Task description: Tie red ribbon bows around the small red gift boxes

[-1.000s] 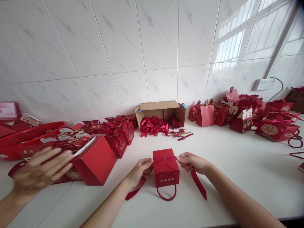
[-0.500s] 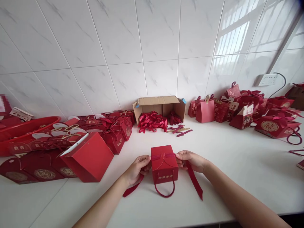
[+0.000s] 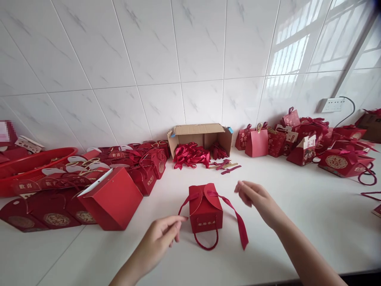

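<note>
A small red gift box [image 3: 206, 210] with gold lettering and a twisted cord handle [image 3: 206, 247] stands on the table. Its curved top flaps meet, with a dark red ribbon [image 3: 235, 214] threaded through them, its ends hanging at both sides. My left hand [image 3: 160, 238] is beside the box's left front, index finger stretched out and apart from the thumb, holding nothing visible. The left ribbon end runs down near its fingertip. Off to the right of the box, my right hand [image 3: 251, 194] hovers with its fingers curled together and nothing in them, clear of the ribbon.
Rows of red gift boxes [image 3: 56, 214] and a larger tilted red box [image 3: 114, 202] occupy the left, beside a red basin [image 3: 65, 153]. A cardboard carton [image 3: 199, 129] with loose ribbons [image 3: 190, 155] is against the tiled wall. More gift boxes [image 3: 342, 161] crowd the right.
Both hands have let go of the ribbon. The left hand moved down and left, the right hand outward to the right. The ribbon has slackened and the box's top flaps have risen slightly.
</note>
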`<state>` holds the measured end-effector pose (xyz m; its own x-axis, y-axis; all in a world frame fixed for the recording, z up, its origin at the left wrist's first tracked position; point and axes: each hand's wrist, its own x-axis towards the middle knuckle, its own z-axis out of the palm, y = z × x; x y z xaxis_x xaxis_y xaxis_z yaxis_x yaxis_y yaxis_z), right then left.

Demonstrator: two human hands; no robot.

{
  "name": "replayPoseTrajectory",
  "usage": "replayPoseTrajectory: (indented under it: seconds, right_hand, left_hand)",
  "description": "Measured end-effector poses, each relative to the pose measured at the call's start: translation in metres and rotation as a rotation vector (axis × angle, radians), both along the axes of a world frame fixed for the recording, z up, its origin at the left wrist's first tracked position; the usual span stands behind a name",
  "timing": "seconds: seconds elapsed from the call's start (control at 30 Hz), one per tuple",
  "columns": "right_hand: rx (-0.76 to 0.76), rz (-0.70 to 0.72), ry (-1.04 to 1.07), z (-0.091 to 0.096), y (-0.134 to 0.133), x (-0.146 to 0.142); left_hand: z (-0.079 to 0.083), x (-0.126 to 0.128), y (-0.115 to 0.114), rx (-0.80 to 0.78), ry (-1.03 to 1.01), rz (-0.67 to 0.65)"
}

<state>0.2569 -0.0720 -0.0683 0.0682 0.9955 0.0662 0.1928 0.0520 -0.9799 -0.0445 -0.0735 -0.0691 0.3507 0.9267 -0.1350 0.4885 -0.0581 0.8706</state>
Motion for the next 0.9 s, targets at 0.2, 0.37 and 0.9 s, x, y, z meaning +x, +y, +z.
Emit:
replayPoseTrajectory:
  seconds: [0.2,0.37,0.9]
  right_hand:
    - [-0.24,0.22,-0.125,-0.015,-0.02,-0.02]
    - [-0.213,0.143,-0.062,-0.034,-0.012,-0.023]
    - [0.446,-0.228,0.197,0.044,0.019,-0.053]
  left_hand:
    - [-0.001,0.009,-0.002,-0.105,0.129,-0.171]
    - [-0.003,0.003,0.009,-0.195,-0.062,-0.066]
    - [0.066,0.04,0.039,0.385,-0.526,0.283]
